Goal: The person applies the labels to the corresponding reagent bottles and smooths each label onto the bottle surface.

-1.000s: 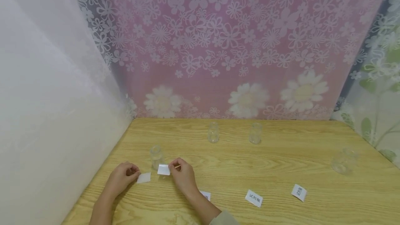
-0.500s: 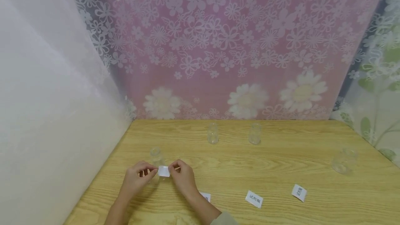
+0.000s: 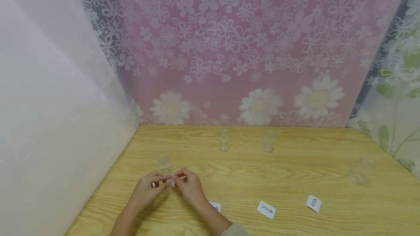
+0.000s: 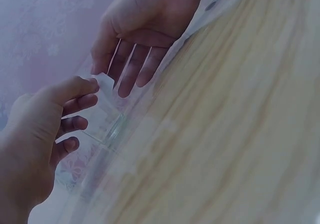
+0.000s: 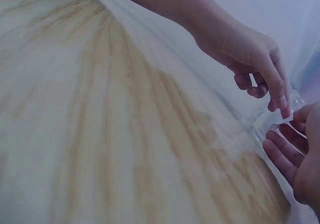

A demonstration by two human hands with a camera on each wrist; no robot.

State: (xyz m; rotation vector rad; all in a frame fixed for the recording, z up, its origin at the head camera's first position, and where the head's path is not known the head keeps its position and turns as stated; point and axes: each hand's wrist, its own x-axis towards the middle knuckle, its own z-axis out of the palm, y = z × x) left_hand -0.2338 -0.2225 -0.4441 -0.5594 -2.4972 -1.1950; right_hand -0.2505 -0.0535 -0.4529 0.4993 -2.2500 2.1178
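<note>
In the head view a small white label (image 3: 172,182) is seen nearly edge-on between my two hands. My left hand (image 3: 146,191) pinches it from the left. From the right, the thumb and index finger of my right hand (image 3: 189,186) pinch it too. Just behind stands a clear glass bottle (image 3: 164,163), its lower part covered by the fingers. In the left wrist view the label (image 4: 105,87) overlaps the bottle (image 4: 106,126), and the other fingers of both hands spread loosely around it. A pale scrap of paper shows through the gaps between my left fingers.
Two more glass bottles stand at the back, one left (image 3: 224,140) and one right (image 3: 267,141). Another bottle (image 3: 361,170) is at the far right. Printed labels lie in front: one (image 3: 215,206) partly behind my right forearm, one mid-table (image 3: 266,209), one farther right (image 3: 313,203).
My left hand has moved right, away from beside the loose paper, to the label in my right hand. The label has turned from facing the camera to nearly edge-on.
</note>
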